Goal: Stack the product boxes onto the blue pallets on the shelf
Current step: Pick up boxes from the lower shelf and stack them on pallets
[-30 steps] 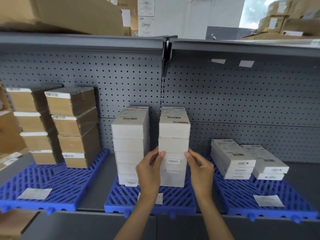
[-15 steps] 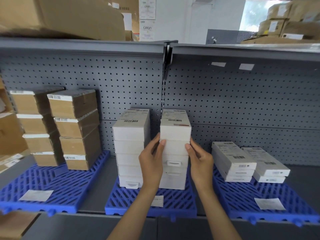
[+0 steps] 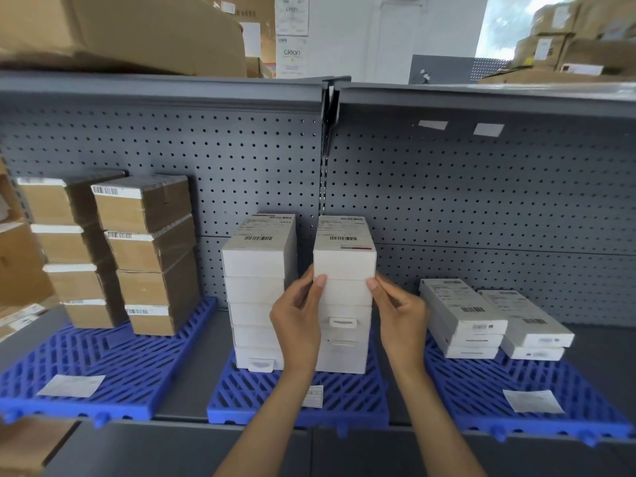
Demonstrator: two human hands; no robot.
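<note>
- Brown boxes (image 3: 144, 256) stand in two stacks on the left pallet (image 3: 103, 380).
- On the middle pallet (image 3: 344, 397) two white stacks stand side by side: left stack (image 3: 256, 290), right stack (image 3: 346, 356).
- Your left grip (image 3: 297, 325) and right grip (image 3: 401, 318) clasp the right stack's sides, thumbs on its front, just under the top box (image 3: 344, 261).
- Grey boxes (image 3: 461, 315) lie on the right pallet (image 3: 481, 390).

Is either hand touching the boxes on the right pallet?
No, the left hand and right hand both hold a white stack on the middle pallet, apart from the right pallet's boxes.
</note>
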